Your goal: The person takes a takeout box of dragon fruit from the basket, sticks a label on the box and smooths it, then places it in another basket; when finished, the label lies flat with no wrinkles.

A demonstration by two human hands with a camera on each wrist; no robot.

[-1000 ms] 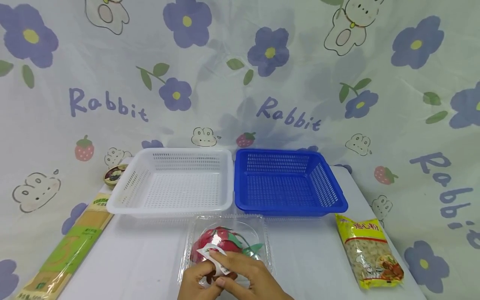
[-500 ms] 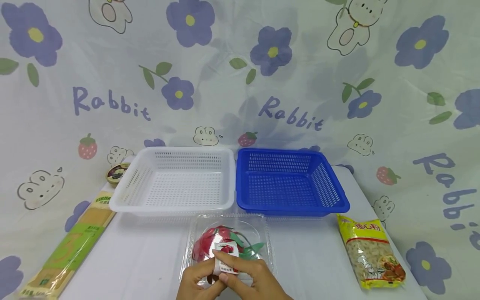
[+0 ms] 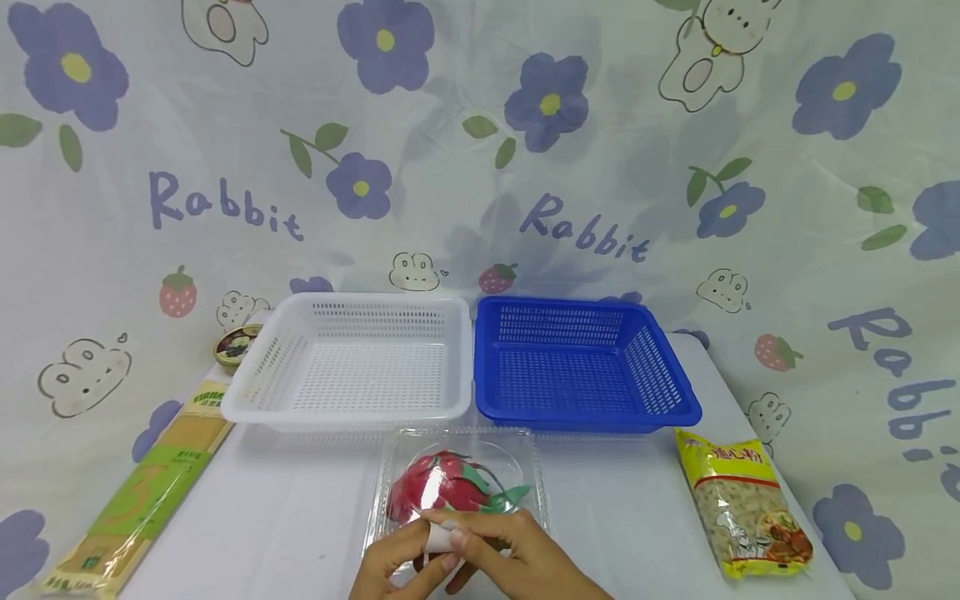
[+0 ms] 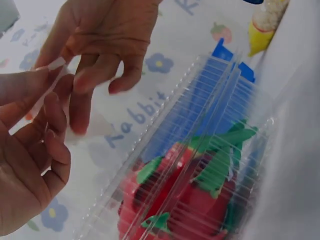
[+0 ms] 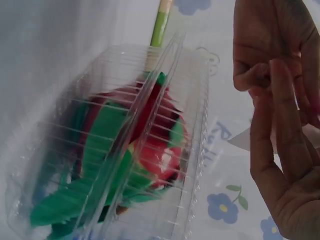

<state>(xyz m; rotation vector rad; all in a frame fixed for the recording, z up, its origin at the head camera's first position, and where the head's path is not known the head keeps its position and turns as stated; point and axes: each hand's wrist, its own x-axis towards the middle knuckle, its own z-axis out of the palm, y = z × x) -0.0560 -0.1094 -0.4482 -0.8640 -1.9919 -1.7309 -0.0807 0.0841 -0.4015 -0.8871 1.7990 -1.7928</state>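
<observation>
Both hands meet over the near side of a clear plastic clamshell box [image 3: 536, 492], which holds a red dragon fruit [image 3: 450, 483] with green leaf tips. My left hand [image 3: 397, 558] pinches a small white sticker [image 3: 440, 540] between thumb and forefinger. From the other side, the right hand [image 3: 517, 550] pinches the same sticker. Only its plain white side shows in the head view, partly hidden by the fingers. In the left wrist view a thin white edge of the sticker [image 4: 56, 63] shows between the fingertips, above the table and beside the box.
A white basket [image 3: 232, 400] and a blue basket [image 3: 483, 408] stand side by side behind the box. On the left lie a long noodle pack [image 3: 142, 500] and a round tin [image 3: 234, 348]. A yellow-topped food bag [image 3: 742, 508] lies at right.
The sticker's printed side with a red fruit picture faced the camera half a second ago; now it is turned and shows plain white. The fingers have shifted with it, the right hand slightly rightward.
</observation>
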